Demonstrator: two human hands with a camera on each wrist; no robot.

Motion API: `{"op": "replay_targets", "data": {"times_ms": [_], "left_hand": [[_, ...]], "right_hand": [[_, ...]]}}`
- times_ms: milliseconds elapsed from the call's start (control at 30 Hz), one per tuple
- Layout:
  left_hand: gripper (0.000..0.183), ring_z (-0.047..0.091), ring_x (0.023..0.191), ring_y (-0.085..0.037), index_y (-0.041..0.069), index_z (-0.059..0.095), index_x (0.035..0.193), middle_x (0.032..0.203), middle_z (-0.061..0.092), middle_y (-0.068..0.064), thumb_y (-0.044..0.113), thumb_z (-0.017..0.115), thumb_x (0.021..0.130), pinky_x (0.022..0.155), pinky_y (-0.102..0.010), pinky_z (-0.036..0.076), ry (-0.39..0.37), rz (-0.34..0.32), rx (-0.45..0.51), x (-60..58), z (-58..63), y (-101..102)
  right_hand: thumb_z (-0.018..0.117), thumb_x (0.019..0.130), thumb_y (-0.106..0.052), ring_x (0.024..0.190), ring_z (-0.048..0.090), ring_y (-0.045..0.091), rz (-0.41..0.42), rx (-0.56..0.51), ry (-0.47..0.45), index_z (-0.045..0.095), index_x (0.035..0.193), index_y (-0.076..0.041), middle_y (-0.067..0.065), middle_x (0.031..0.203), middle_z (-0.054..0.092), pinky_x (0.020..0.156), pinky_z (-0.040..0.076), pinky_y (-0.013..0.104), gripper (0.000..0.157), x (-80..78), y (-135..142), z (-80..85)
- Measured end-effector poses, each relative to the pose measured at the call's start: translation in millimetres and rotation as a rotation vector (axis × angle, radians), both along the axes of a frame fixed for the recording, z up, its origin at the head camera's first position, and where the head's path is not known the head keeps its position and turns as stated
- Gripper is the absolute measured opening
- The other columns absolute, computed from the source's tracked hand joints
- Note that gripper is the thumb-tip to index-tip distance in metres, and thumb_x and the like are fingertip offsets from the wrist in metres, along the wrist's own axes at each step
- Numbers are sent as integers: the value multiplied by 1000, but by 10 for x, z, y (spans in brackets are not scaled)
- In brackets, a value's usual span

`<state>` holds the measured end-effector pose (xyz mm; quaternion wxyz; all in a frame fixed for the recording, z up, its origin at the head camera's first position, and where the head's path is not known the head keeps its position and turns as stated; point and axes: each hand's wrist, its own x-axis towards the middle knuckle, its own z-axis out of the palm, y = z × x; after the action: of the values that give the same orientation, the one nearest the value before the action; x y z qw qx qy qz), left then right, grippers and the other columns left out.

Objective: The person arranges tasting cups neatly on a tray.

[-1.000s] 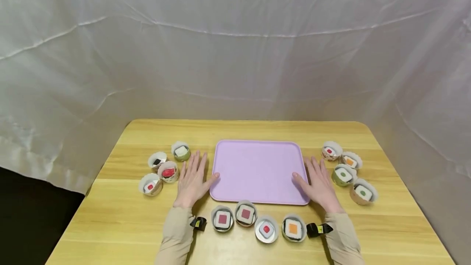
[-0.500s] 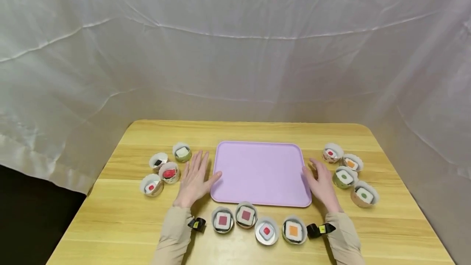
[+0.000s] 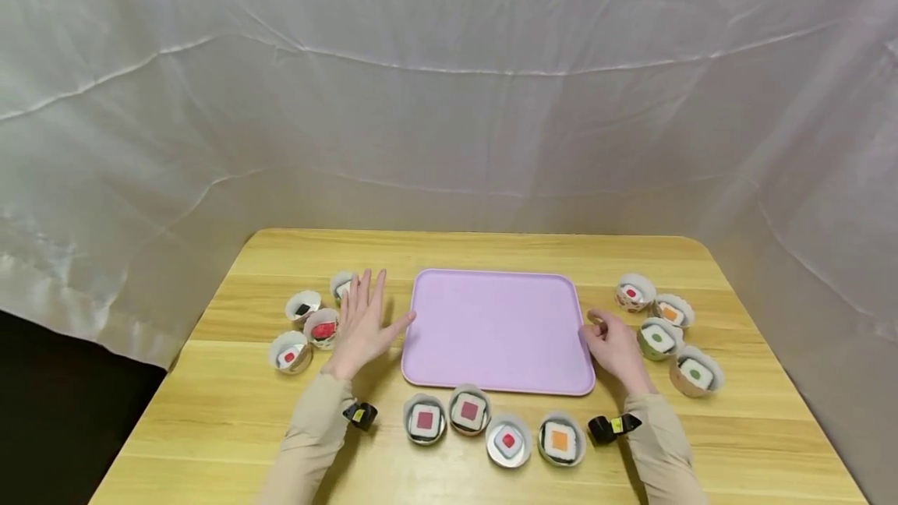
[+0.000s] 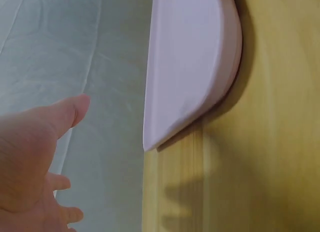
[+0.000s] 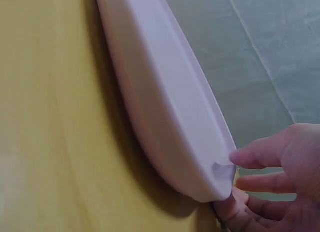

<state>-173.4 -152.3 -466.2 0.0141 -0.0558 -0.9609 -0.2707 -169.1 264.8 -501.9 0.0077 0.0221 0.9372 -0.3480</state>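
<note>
A lilac rectangular tray lies on the wooden table. Its near left corner shows in the left wrist view. My left hand, fingers spread, is raised beside the tray's left end, its thumb pointing over the rim in the head view. Nothing is in that hand. At the right end, my right hand has curled fingers along the rim. In the right wrist view, the thumb meets the tray's top edge while the other fingers lie outside and below it, pinching the rim.
Paper cups with small sushi-like pieces stand around the tray: several at the left, among them a red-topped one, several at the right with a green-dotted one, and several in front, including an orange-topped one. A grey curtain hangs behind.
My left hand has lifted off the tray's side and shifted slightly left, fingers spreading. My right hand's straight fingers have curled in at the rim. The tray and cups stay in place.
</note>
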Motion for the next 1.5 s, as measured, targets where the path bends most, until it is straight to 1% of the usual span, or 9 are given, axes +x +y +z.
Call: {"op": "replay_targets", "data": {"times_ms": [167,467,533,733,867,967,1100,1367,1500], "left_hand": [[100,-12,155,-44,5,12,161,168,-3,-26,55,63,92,126,-61,-9,-20,10,-10,-112,71,-92],[111,-8,153,-51,4,1,161,165,-4,-31,55,68,89,125,-62,-13,-145,59,-44,-336,182,-322],[114,-2,152,-52,4,1,161,164,1,-34,56,70,87,125,-63,-11,-163,72,-56,-390,194,-359],[119,19,144,-55,7,6,161,158,18,-37,60,76,80,124,-64,7,-191,105,-158,-532,194,-430],[119,23,143,-55,6,10,160,153,27,-38,60,77,78,125,-64,5,-222,114,-192,-600,166,-466],[119,22,146,-54,6,10,160,152,31,-38,59,78,77,126,-63,-1,-255,121,-187,-640,149,-482],[119,22,147,-54,6,11,160,152,32,-37,56,80,77,127,-62,-1,-288,127,-176,-679,130,-487],[113,38,137,-54,5,14,158,150,36,-35,42,84,77,125,-63,14,-308,148,-151,-731,118,-472],[107,41,135,-53,5,19,156,150,36,-33,33,85,77,123,-64,17,-311,164,-125,-751,105,-480]], "right_hand": [[61,96,-19,64,50,15,43,17,-47,58,126,8,6,75,57,59,41,26,40,-14,-2,-1],[57,97,-17,65,49,16,64,38,-78,52,130,8,6,76,54,59,40,28,41,-32,-4,-36],[57,97,-16,65,49,16,69,45,-76,52,130,8,5,76,54,59,39,28,41,-31,-6,-38],[58,97,-15,65,49,16,73,61,-41,54,126,6,5,76,54,61,39,28,37,-21,-11,-49],[58,97,-16,67,50,16,74,82,-27,54,125,5,6,78,56,62,39,28,35,-14,-15,-63],[57,97,-16,67,50,17,72,89,-22,54,125,4,7,79,57,62,39,29,34,-13,-21,-76],[57,98,-16,69,51,18,75,90,-17,54,124,3,7,79,56,62,39,29,32,-14,-24,-81],[57,98,-15,69,51,18,86,88,-12,53,125,4,8,80,56,63,40,30,33,-18,-24,-77],[57,98,-14,70,52,18,83,87,-17,53,126,4,8,80,57,63,40,30,33,-12,-23,-71]]}}
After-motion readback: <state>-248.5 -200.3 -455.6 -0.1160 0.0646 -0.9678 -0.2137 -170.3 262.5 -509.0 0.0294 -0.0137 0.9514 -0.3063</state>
